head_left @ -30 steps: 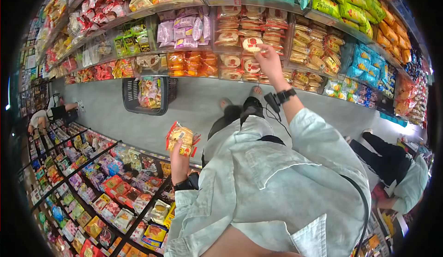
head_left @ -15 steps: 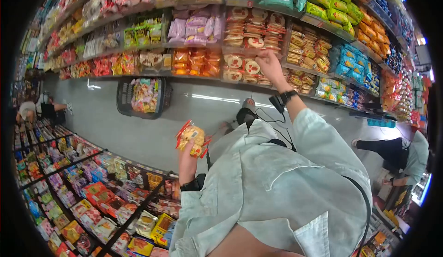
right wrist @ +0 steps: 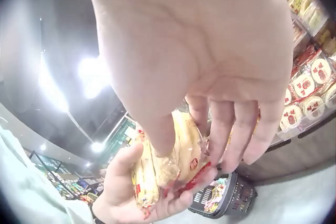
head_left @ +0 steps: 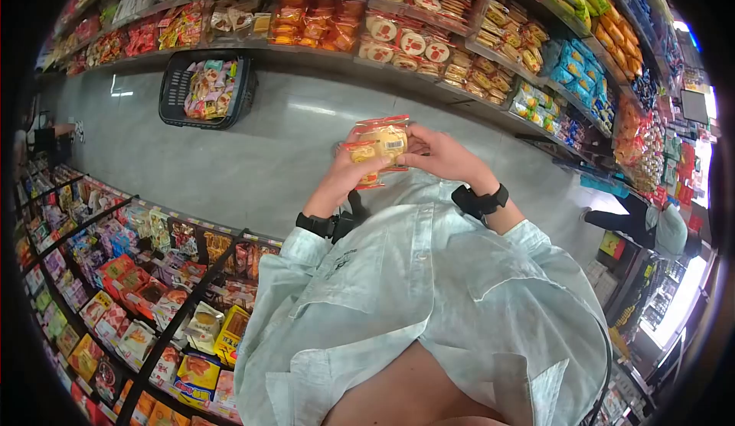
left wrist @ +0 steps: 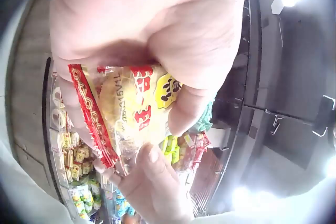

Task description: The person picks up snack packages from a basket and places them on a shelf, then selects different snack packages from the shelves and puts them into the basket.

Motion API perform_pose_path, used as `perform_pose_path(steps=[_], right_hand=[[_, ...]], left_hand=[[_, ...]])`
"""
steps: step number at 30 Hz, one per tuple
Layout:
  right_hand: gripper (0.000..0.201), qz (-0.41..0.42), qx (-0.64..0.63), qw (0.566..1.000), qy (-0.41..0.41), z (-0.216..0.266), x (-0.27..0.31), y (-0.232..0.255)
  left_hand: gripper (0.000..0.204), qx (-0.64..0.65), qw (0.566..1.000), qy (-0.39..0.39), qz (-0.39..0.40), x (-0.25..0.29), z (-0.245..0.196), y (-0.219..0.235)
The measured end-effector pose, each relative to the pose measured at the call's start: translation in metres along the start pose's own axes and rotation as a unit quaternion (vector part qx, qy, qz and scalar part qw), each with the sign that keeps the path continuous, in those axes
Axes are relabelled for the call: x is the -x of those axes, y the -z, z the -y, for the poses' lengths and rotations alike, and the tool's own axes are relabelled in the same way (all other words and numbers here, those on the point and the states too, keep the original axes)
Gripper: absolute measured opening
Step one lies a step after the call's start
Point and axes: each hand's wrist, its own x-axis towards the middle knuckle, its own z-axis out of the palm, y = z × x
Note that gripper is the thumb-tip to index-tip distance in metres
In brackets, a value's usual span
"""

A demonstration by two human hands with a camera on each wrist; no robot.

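In front of the shirt, both hands meet around a small stack of pastry packets (head_left: 393, 145), clear plastic with red printed edges. My left hand (head_left: 337, 181) grips them from the left, its thumb across the front. From the other side my right hand (head_left: 448, 156) pinches the packets between thumb and fingers. The left wrist view shows a clear wrapper (left wrist: 139, 103) with red lettering and a yellow patch, the right thumb pressing its lower edge. Several round yellowish pastries (right wrist: 186, 142) lie stacked between the hands in the right wrist view.
A dark shopping basket (head_left: 243, 93) with wrapped snacks stands on the grey floor (head_left: 283, 139). Bins of round white pastries (head_left: 409, 43) line the shelf ahead. A low display of packaged snacks (head_left: 145, 296) runs along the left. Another person (head_left: 670, 231) is at the far right.
My right hand, at the pastry bins with a round white pastry a second ago, has come back to the packets. My left hand has moved right to meet it. The view has shifted.
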Motion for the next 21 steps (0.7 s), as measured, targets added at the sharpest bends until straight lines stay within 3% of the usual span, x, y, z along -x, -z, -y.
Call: perform_pose_path(steps=[6, 12, 19, 21], right_hand=[[0.058, -0.106, -0.041, 0.993, 0.018, -0.016, 0.032, 0.027], [0.045, -0.156, -0.036, 0.987, 0.031, -0.049, 0.077, 0.086], [0.028, -0.272, -0.065, 0.959, 0.037, -0.130, 0.141, 0.153], [0.028, -0.292, -0.144, 0.945, 0.034, -0.170, 0.156, 0.161]], left_hand=[[0.053, 0.021, 0.997, -0.052, -0.050, -0.020, 0.003, -0.045], [0.043, 0.001, 0.989, -0.066, -0.130, -0.055, 0.020, -0.113], [0.040, 0.005, 0.979, -0.063, -0.196, -0.087, 0.022, -0.178], [0.040, -0.003, 0.982, -0.043, -0.184, -0.095, 0.023, -0.191]])
